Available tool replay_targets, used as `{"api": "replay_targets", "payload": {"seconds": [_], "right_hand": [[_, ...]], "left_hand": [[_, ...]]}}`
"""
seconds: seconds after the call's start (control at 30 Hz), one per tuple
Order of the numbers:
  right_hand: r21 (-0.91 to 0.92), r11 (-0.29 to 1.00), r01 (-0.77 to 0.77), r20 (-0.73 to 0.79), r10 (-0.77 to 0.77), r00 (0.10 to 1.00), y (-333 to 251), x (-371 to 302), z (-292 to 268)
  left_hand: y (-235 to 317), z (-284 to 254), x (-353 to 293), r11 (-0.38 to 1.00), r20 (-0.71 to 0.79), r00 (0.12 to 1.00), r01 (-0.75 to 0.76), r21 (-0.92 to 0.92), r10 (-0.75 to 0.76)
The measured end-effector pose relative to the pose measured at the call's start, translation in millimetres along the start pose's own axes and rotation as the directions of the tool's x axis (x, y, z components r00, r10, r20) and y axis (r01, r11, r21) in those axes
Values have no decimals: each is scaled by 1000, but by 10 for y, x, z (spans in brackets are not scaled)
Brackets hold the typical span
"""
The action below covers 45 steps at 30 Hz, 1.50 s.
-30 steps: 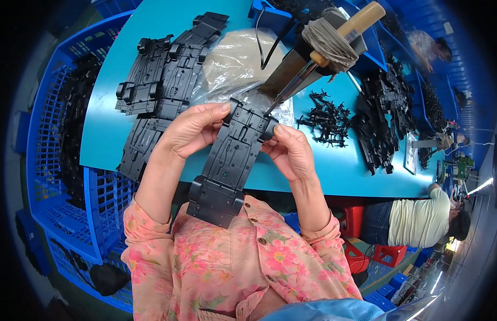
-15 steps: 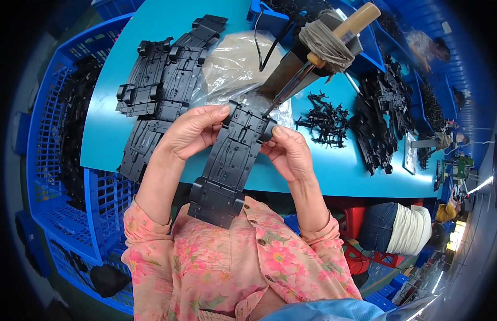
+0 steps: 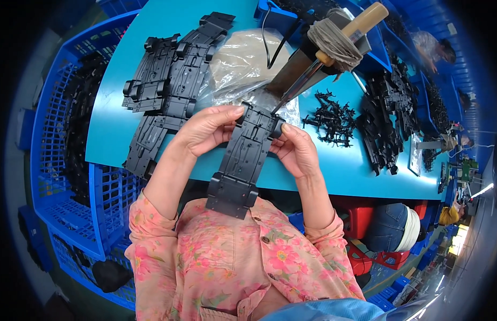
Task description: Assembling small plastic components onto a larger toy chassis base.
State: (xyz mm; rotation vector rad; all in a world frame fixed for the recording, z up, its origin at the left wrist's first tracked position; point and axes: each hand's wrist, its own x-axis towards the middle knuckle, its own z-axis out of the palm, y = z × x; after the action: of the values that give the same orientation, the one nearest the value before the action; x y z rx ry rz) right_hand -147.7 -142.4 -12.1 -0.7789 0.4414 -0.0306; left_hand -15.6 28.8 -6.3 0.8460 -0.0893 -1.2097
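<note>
Both my hands hold a long black plastic chassis plate (image 3: 243,160) by its far end. My left hand (image 3: 206,132) is closed on its far left corner, thumb on top. My right hand (image 3: 297,152) pinches the raised lip on the right side. The near end of the plate tilts down toward my shirt. A soldering iron (image 3: 303,83) with a wooden handle, tied with grey cloth to a stand, points down at the plate's far right edge. Its tip is at or just above the plate; I cannot tell if they touch.
More black plates (image 3: 171,75) overlap at the left of the turquoise table (image 3: 113,109). Behind my hands lies a clear plastic bag (image 3: 248,56). Small black parts (image 3: 332,119) and a heap of black pieces (image 3: 384,117) lie right. A blue crate (image 3: 50,160) stands left; a person sits right.
The plate and both hands have shifted slightly right in view, along with the whole table scene. The plate's near end has swung a little to the right. My grip looks the same.
</note>
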Motion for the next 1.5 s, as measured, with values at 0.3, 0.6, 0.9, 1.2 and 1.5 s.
{"api": "replay_targets", "payload": {"seconds": [0.3,0.6,0.9,1.2,1.5], "right_hand": [[-48,998,50,-46,-52,998,-194,58,-163],[-42,992,118,-56,-120,991,-320,-7,-94],[-15,989,149,-11,-149,989,-331,-27,-117],[-17,987,160,-16,-161,987,-331,-43,-104],[10,987,159,-31,-159,987,-321,-39,-102]], "left_hand": [[-30,68,271,999,51,998,34,0,-34],[-52,187,340,998,76,997,-6,-57,11],[4,276,302,999,91,995,-25,-26,27],[11,247,318,999,111,993,-23,-30,27],[-3,240,333,1000,77,997,-29,-8,30]]}}
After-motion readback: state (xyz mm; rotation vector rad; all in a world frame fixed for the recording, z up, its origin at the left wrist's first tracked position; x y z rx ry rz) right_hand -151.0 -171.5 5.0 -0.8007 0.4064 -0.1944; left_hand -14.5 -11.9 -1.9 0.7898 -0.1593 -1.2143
